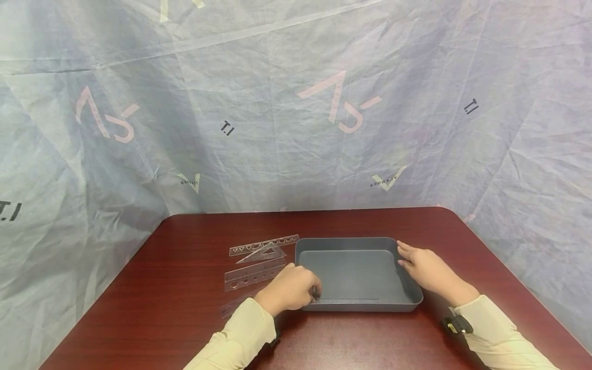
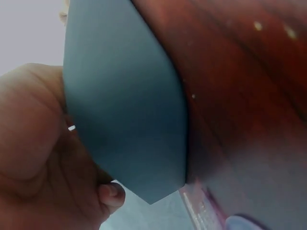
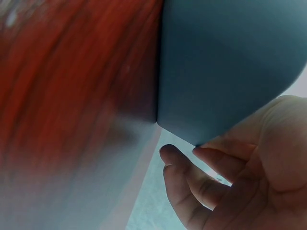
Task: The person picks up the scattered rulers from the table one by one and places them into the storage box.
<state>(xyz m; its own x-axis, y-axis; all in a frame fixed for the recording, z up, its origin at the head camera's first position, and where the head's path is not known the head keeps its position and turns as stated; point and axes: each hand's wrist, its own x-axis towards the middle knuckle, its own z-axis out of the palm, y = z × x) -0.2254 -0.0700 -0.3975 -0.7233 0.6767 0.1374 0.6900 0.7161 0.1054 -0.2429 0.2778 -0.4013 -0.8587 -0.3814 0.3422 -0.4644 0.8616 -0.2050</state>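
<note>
A grey rectangular tray (image 1: 349,307) lies on the dark red table. My left hand (image 1: 292,288) reaches over its near left corner with curled fingers, pinching one end of a thin clear ruler (image 1: 351,299) that runs along the near inner side. Part of those fingers is hidden behind the tray wall (image 2: 129,96) in the left wrist view. At the opposite side, my right hand (image 1: 425,270) holds the right rim near the far corner. In the right wrist view, some right fingers (image 3: 180,177) lie loosely bent outside the wall.
Left of the tray lie a clear stencil ruler (image 1: 238,251), a clear set square (image 1: 276,252) and a wider clear ruler with round holes (image 1: 236,280). Another clear piece (image 1: 229,309) is partly covered by my left forearm. A grey printed sheet (image 1: 277,103) hangs behind the table.
</note>
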